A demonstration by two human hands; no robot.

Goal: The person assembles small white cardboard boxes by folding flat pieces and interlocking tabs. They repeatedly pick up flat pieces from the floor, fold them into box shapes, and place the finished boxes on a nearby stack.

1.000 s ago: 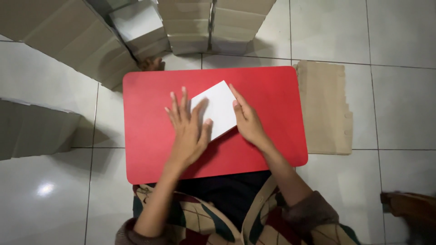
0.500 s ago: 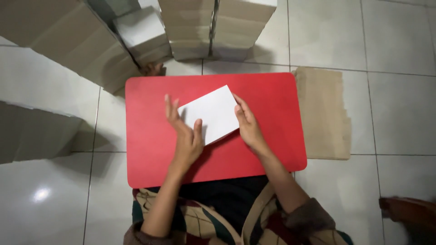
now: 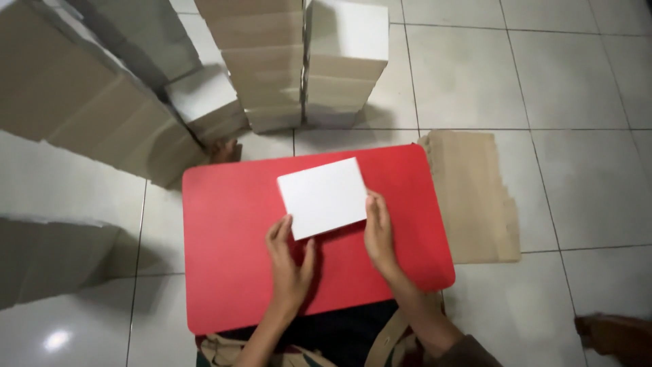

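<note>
A white rectangular card (image 3: 323, 197) is lying flat on a red tabletop (image 3: 231, 258), slightly turned so its corners are not square with the table's edges. It is sitting in the far half of the red surface, between the person's two hands.

The left hand (image 3: 288, 261) is resting palm down on the table, fingers spread loosely, with its fingertips touching the card's near left corner. It is not closing around anything; the hand is lying open against the edge. The right hand (image 3: 379, 234) is standing on its side along the card's right edge, fingers straight and together, pressing against that edge without wrapping it. So neither hand is clasping the card: both are only touching its border.

Just to the right of the right hand, beyond the table's edge, a flat piece of brown cardboard (image 3: 475, 197) is lying on the pale tiled floor (image 3: 570, 102). Beyond the card, away from the hands, stacks of folded boxes (image 3: 299, 61) are standing in columns, brown on the sides and white on top. Further off to the left of the left hand, more long box stacks (image 3: 88, 102) are leaning across the tiles. Below the hands, patterned clothing (image 3: 231, 350) is showing at the table's near edge.
</note>
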